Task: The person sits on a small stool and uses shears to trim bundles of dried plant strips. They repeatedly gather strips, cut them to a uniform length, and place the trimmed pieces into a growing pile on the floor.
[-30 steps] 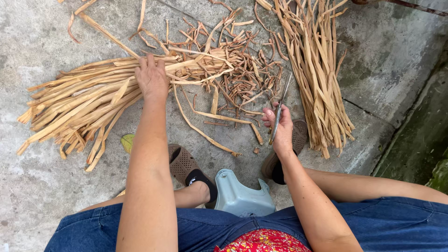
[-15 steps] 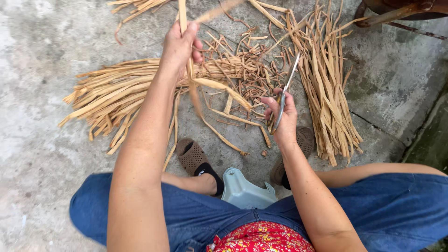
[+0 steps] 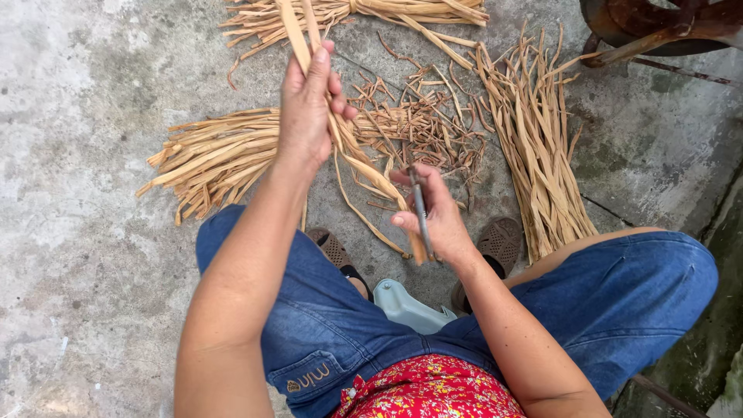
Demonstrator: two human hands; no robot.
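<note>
My left hand (image 3: pixel 308 108) is raised and closed around the upper part of long dried tan leaf strips (image 3: pixel 364 166), whose tops stick up past my fingers. Lower down, my right hand (image 3: pixel 435 220) grips a thin metal blade (image 3: pixel 420 207) and pinches the strips' lower end against it. Both hands hover above my knees, over the concrete floor (image 3: pixel 77 232). The strips curve down from one hand to the other.
A flat pile of dried strips (image 3: pixel 217 155) lies to the left, a long bundle (image 3: pixel 534 155) to the right, short scraps (image 3: pixel 422 124) between them, and another bundle (image 3: pixel 387 11) at the top. A rusty metal frame (image 3: pixel 658 27) stands upper right. I sit on a pale plastic stool (image 3: pixel 410 308).
My left hand lifted strips off the left pile and raised them. My right hand, still holding the blade, moved in and took hold of their lower end. The view shifted.
</note>
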